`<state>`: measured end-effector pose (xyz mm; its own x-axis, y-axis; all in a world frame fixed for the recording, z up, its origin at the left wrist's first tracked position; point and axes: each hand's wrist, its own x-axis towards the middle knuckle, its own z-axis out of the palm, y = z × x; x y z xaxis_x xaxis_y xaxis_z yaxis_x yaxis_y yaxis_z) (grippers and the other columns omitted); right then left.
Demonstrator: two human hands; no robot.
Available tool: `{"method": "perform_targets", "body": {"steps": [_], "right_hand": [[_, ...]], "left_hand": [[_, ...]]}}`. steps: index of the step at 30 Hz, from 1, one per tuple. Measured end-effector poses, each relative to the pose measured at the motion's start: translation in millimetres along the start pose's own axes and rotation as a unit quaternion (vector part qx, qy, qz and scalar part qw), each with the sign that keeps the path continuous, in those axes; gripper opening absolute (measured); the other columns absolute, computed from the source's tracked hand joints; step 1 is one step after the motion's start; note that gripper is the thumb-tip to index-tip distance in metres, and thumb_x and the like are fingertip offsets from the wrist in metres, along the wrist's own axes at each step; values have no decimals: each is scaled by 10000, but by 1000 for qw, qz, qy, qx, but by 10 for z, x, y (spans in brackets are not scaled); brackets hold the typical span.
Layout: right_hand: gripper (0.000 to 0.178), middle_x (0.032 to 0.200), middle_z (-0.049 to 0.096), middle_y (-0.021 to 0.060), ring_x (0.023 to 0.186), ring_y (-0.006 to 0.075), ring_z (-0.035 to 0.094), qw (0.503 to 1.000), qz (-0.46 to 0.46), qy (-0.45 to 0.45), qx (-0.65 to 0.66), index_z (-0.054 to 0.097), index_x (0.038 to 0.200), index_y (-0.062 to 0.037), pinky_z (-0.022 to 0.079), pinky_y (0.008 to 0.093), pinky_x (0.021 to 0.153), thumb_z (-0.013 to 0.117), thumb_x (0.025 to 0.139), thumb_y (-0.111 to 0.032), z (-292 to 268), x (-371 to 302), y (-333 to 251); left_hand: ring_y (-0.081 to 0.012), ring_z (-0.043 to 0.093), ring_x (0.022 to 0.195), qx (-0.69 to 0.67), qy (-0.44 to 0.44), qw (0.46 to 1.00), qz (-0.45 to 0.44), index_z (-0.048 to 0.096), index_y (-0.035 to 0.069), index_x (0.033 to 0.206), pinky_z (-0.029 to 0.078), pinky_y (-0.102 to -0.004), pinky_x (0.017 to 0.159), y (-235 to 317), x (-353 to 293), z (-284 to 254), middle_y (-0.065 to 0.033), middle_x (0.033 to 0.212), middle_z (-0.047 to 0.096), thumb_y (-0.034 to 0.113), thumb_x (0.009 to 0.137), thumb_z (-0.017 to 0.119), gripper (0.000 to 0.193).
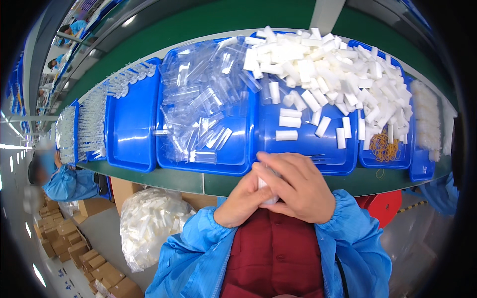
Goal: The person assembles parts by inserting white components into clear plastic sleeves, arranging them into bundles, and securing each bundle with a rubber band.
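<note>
Holds a small white piece (271, 200) between left hand (243, 194) and right hand (299, 185), in front of the body at the near edge of the bench. Curls the fingers of both hands narrowly around it, leaving no wide gap, and lays the right fingers over the left from above. Covers most of the piece, and perhaps a clear part with it; too screened by knuckles to tell. Judging by the close two-handed grip, is in the middle of working on this single piece. For the next move, calls for steady pressure and a controlled loosening of the upper fingers.

Faces, just beyond the hands, a blue tray (293, 151) with loose white blocks (286, 135), heaped toward the right. Has yellow rubber bands (384, 148) farther right, and clear plastic sleeves (206, 99) in a neighbouring tray (203, 167) on the left. Keeps a clear bag (153, 226) of white pieces below, beside the bench. Wears a blue smock (196, 256) over a dark red shirt (273, 256).
</note>
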<state>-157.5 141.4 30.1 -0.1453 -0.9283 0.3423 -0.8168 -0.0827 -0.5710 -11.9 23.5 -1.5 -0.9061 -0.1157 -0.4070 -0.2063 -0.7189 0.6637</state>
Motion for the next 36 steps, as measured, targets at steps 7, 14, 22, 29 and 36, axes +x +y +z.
{"method": "perform_targets", "body": {"steps": [7, 14, 22, 29, 36], "right_hand": [[636, 1234, 622, 170, 1087, 313, 616, 997, -41, 16, 70, 595, 1209, 31, 521, 406, 922, 787, 682, -268, 46, -146, 109], [715, 1346, 567, 151, 1138, 316, 581, 995, -18, 20, 94, 586, 1317, -45, 453, 415, 969, 785, 726, -394, -37, -160, 197], [125, 851, 664, 79, 814, 264, 624, 878, 315, 251, -258, 714, 907, -63, 464, 363, 726, 750, 788, -49, -1086, -1147, 885], [134, 838, 625, 75, 832, 262, 600, 854, 357, 253, -281, 713, 896, -74, 455, 373, 712, 767, 775, -64, -1231, -1452, 1088], [94, 875, 633, 100, 859, 256, 610, 857, 344, 311, -225, 647, 947, -29, 475, 328, 747, 689, 862, -26, -1395, -1316, 1016]], "left_hand": [[-170, 548, 1196, -54, -84, 991, -87, 391, 28, 1409, 482, -324, 975, -50, 6, -63, -89, 1290, 544, 111, 950, 633, 526], [-215, 577, 1165, -38, -16, 997, -58, 498, 22, 1261, 529, -343, 912, 27, 130, 214, -112, 1196, 590, 39, 866, 697, 443], [-129, 501, 501, 204, 139, 964, 97, 488, 52, 951, 384, -229, 434, 87, 105, 143, -73, 738, 557, 39, 810, 715, 267], [-72, 523, 578, 236, 171, 947, 138, 560, -8, 1129, 429, -205, 513, 113, 335, 340, -26, 742, 579, -6, 726, 806, 472], [-92, 597, 592, 274, 193, 938, 88, 614, -29, 998, 456, -203, 502, 117, 304, 285, -35, 732, 623, -30, 767, 783, 287]]}}
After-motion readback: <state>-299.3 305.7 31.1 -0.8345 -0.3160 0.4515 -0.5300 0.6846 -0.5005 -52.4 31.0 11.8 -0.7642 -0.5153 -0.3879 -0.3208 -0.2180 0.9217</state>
